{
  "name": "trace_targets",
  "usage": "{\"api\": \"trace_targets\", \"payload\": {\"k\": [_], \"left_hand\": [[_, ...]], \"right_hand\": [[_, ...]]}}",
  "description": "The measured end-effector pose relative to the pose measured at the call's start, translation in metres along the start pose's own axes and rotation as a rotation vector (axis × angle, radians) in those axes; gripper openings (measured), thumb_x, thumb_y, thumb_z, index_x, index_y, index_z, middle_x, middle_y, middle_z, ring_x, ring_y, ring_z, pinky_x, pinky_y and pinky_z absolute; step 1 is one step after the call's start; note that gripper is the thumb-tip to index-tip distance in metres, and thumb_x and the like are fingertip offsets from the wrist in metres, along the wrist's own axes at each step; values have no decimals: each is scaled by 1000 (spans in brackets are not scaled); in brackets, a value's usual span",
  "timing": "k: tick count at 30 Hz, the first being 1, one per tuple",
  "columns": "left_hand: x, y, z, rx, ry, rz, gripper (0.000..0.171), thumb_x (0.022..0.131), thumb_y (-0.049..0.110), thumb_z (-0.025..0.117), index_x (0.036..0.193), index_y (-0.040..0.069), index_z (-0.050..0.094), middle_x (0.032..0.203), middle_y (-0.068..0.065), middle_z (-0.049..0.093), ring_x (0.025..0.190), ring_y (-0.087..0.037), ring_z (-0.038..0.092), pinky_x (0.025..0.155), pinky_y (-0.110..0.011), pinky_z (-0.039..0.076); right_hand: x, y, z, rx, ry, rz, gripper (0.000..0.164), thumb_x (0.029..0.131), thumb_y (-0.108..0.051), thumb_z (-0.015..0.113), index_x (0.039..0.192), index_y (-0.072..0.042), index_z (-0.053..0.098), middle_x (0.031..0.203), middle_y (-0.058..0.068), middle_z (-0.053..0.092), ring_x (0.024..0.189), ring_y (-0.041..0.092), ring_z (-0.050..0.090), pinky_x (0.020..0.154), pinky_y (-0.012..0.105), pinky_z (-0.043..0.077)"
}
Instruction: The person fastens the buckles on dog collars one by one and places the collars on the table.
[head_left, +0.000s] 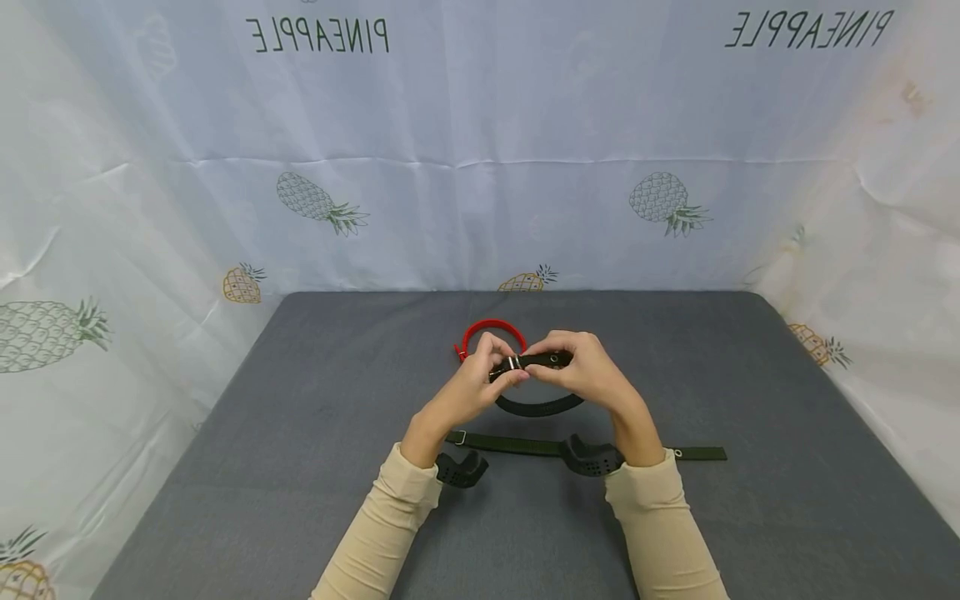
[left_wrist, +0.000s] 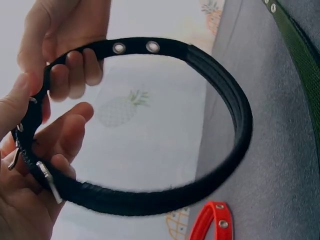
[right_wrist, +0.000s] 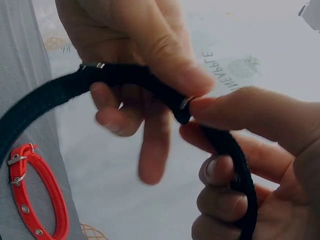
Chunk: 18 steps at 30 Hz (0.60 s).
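Head view: both hands [head_left: 474,379] [head_left: 588,367] grip a black collar [head_left: 540,409], partly blocking a red collar [head_left: 492,322].

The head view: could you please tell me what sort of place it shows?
Probably a makeshift indoor work or filming booth: pineapple-print cloth hangs behind and on both sides of a grey table, where a red collar and a green strap lie.
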<state>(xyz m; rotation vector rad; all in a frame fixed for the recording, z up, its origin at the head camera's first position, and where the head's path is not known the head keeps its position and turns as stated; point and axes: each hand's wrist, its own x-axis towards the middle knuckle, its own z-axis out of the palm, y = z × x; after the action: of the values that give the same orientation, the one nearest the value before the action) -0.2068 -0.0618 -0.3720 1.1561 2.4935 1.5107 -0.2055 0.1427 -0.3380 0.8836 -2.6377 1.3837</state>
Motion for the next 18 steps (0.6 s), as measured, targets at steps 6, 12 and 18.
{"api": "trace_targets", "payload": {"k": [6,12,18], "left_hand": [[0,0,1,-97,61,-24,26,96,8,56,111,-4,39,93,-24,66,86,-30,65,78,-29,54],[0,-4,2,-65,222,38,32,89,22,64,107,-3,55,100,-22,69,85,-28,65,76,-23,53],[2,-8,2,-6,371,147,46,81,41,66,100,-1,69,96,-17,61,81,-20,51,72,-28,46]], "right_hand": [[3,4,4,178,-58,11,17,92,-3,62,106,4,56,86,10,59,68,4,50,62,21,42],[8,9,10,419,-99,21,17,99,-11,51,108,4,47,82,-4,57,72,4,56,71,22,47],[11,9,16,440,-43,43,18,97,-9,55,106,5,47,81,-5,58,71,4,56,67,22,46]]}}
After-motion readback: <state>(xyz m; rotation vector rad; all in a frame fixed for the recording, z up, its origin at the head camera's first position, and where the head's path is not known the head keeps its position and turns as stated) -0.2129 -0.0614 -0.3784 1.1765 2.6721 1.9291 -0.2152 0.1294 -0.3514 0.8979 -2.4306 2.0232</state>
